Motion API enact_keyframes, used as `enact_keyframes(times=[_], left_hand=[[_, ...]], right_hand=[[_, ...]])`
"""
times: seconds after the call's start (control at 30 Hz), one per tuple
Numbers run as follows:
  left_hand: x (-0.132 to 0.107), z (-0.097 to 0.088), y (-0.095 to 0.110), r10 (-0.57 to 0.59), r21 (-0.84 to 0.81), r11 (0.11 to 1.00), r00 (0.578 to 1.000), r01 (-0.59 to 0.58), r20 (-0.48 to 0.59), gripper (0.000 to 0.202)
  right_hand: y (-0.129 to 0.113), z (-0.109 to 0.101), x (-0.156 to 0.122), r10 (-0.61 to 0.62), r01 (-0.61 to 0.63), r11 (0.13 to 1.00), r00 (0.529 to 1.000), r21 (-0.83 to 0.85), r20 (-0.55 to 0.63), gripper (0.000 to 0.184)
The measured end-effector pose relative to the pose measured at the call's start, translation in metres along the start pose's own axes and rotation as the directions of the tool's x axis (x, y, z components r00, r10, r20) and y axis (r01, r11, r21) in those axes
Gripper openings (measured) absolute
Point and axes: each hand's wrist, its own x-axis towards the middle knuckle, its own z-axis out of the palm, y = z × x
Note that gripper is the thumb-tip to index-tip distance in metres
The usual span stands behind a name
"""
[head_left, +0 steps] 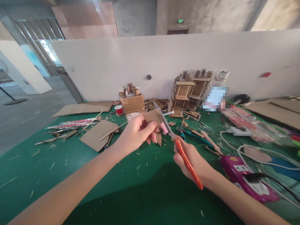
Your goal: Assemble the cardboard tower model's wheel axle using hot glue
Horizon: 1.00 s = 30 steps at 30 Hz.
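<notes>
My left hand (137,131) pinches a small brown cardboard piece (153,117) above the green table (70,175). Closed around the orange handles of a pair of scissors (180,150) is my right hand (192,162). The metal blades point up and to the left and meet the right edge of the cardboard piece. A loose cardboard scrap (159,138) lies on the table just below the left hand's fingers.
Flat cardboard sheets (98,134) and thin sticks lie at the left. A small cardboard box (132,103) and a cardboard model (187,90) stand by the white wall. A purple power strip (243,178) with cables, pliers (194,135) and a red tape roll (119,109) are nearby.
</notes>
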Motion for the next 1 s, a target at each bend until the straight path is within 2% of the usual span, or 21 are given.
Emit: enact_keyframes(times=[0.1,0.2,0.33,0.43,0.6,0.8,0.9,1.0], left_hand=[[0.000,0.001,0.001,-0.005,0.003,1.000,1.000,0.005,0.000,0.019],[0.000,0.003,0.002,-0.008,-0.006,1.000,1.000,0.008,0.007,0.019],[0.000,0.004,0.003,-0.004,-0.012,1.000,1.000,0.004,0.026,0.019],[0.000,0.003,0.004,-0.011,-0.002,1.000,0.999,0.011,0.043,0.019],[0.000,-0.001,0.009,-0.053,0.021,0.998,0.996,0.051,0.075,0.017],[0.001,-0.004,0.008,-0.072,0.054,0.996,0.992,0.066,0.107,0.020],[0.001,-0.006,0.007,-0.052,0.080,0.996,0.987,0.041,0.149,0.023],[0.001,-0.011,0.010,-0.076,0.118,0.991,0.981,0.055,0.178,0.022]], right_hand=[[-0.003,-0.001,-0.001,-0.058,0.059,0.998,0.998,0.033,-0.019,0.067],[-0.006,-0.001,-0.001,-0.031,0.031,0.999,0.999,0.018,-0.009,0.070],[-0.007,0.000,-0.001,0.099,-0.100,0.994,0.995,-0.040,-0.025,0.058],[-0.007,0.001,-0.002,0.136,-0.137,0.990,0.990,-0.036,-0.019,0.048],[-0.002,-0.001,-0.002,0.123,-0.124,0.992,0.992,-0.035,-0.014,0.041],[0.001,-0.005,-0.002,-0.008,0.007,0.998,1.000,0.070,0.025,0.047],[0.000,-0.006,-0.002,-0.010,0.004,0.993,0.999,0.115,0.053,0.051],[-0.002,-0.006,-0.002,0.029,-0.032,0.997,0.998,0.068,0.049,0.049]])
